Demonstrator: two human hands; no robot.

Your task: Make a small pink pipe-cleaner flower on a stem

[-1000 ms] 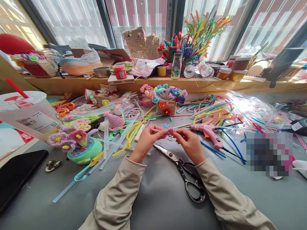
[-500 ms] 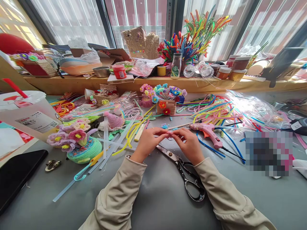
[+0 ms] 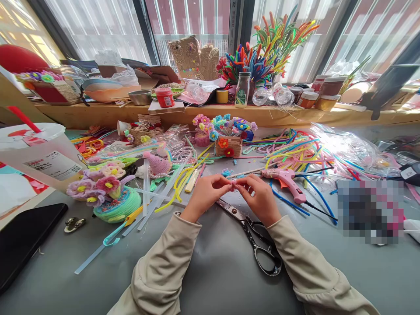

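Fingertip to fingertip, my left hand (image 3: 209, 192) and my right hand (image 3: 257, 192) meet above the grey table. Both are closed in a pinch on a tiny pink piece (image 3: 233, 185), mostly hidden by the fingers, so its kind cannot be made out. Beneath them lie large black-handled scissors (image 3: 244, 222), the blades pointing up and left under my hands. A pink glue gun (image 3: 288, 183) rests on its side to the right of my right hand. Bits of blue fuzz (image 3: 226, 173) lie just beyond my fingers.
At left are a green yarn pot with fuzzy flowers (image 3: 116, 205), clear glue sticks (image 3: 146, 188), a lidded drink cup (image 3: 49, 153) and a black phone (image 3: 29, 243). Pipe cleaners (image 3: 295, 151) heap at back right. Behind stands a small flower box (image 3: 229, 146); a cluttered ledge (image 3: 197, 109) runs along the windows.
The whole view has shifted slightly, with things appearing a little farther right. My hands keep their pinch, with only a slight change in the fingers.
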